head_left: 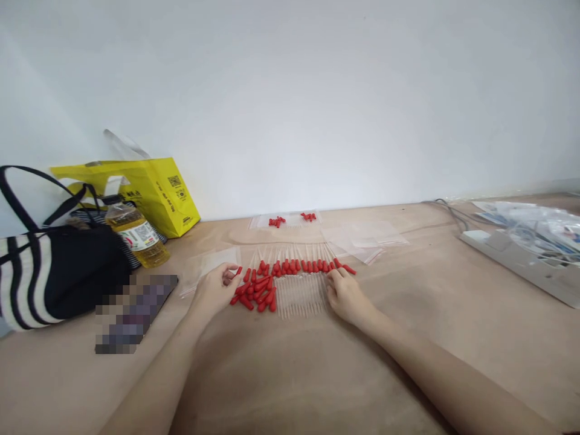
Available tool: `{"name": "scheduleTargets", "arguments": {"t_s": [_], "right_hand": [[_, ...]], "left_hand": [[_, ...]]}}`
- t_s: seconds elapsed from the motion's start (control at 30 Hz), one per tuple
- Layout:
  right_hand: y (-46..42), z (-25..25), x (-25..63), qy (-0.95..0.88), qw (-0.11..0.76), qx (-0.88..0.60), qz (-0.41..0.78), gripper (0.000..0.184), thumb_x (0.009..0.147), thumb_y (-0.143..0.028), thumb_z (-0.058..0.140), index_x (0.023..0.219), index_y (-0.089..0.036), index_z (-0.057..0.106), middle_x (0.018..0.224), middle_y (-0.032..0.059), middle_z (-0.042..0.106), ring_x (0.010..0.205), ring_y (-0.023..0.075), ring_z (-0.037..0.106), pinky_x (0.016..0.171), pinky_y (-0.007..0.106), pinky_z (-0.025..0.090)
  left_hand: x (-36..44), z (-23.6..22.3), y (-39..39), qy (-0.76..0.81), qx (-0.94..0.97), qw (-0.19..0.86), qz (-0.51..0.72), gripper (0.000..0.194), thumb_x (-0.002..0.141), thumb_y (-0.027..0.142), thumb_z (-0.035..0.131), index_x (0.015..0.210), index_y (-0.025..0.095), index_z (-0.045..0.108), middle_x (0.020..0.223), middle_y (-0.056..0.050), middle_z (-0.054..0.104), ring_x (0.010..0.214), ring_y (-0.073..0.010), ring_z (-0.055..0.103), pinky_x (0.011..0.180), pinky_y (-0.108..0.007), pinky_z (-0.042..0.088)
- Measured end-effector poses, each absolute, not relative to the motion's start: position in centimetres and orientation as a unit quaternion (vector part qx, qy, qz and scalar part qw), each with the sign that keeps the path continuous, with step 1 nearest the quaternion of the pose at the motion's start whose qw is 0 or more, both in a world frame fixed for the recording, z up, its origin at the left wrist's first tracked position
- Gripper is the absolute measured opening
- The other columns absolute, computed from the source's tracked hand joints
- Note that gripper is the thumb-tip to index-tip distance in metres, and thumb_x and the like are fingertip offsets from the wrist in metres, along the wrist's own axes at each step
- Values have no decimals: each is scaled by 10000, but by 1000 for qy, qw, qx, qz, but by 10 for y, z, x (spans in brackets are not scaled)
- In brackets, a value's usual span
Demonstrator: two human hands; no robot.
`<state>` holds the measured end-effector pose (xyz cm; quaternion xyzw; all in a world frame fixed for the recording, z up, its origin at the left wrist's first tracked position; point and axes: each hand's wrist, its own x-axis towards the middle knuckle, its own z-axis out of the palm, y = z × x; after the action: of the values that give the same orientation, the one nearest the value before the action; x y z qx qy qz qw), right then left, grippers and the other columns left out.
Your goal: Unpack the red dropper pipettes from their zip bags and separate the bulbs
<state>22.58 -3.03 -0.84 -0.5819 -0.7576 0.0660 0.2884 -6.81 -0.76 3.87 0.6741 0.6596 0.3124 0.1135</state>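
A heap of small red rubber bulbs point(256, 292) lies on the wooden table point(290, 374) in front of me. Beyond it a row of clear droppers with red bulbs point(308, 266) lies side by side, and a second batch of bare clear tubes point(299, 296) lies nearer. My left hand point(216, 287) rests at the left of the heap, pinching one red bulb at its fingertips. My right hand point(344, 294) lies on the table at the right end of the tubes, fingers curled, touching the row of droppers.
Small clear bags point(365, 238) lie beyond the row, two with red bulbs point(292, 220) inside. At the left stand a striped tote bag point(49, 278), a bottle of yellow liquid point(138, 235) and a yellow paper bag point(154, 190). A white power strip point(521, 260) and plastic packaging lie at the right.
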Motion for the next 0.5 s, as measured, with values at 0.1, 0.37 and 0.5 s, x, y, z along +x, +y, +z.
{"name": "scheduleTargets", "arguments": {"t_s": [0.1, 0.37, 0.5], "right_hand": [[-31, -8, 224, -759, 319, -561, 90, 170, 683, -44, 426, 796, -152, 492, 868, 89, 500, 781, 171, 497, 704, 273, 410], [-35, -8, 221, -759, 338, -546, 109, 145, 698, -44, 431, 759, -132, 527, 837, 93, 498, 759, 165, 501, 730, 282, 420], [-34, -9, 220, -767, 362, -521, 91, 152, 723, -58, 429, 718, -138, 558, 814, 87, 516, 761, 164, 512, 724, 280, 426]], "left_hand": [[-68, 38, -8, 662, 668, 150, 306, 305, 642, 387, 512, 861, 177, 535, 653, -3, 621, 577, -153, 595, 536, -240, 450], [-55, 63, -25, 568, 771, 201, 207, 209, 660, 354, 531, 765, 186, 599, 662, -1, 612, 591, -136, 542, 554, -234, 411], [-51, 68, -30, 501, 834, 185, 140, 138, 650, 286, 526, 719, 210, 618, 665, 15, 608, 598, -126, 519, 565, -219, 382]]}}
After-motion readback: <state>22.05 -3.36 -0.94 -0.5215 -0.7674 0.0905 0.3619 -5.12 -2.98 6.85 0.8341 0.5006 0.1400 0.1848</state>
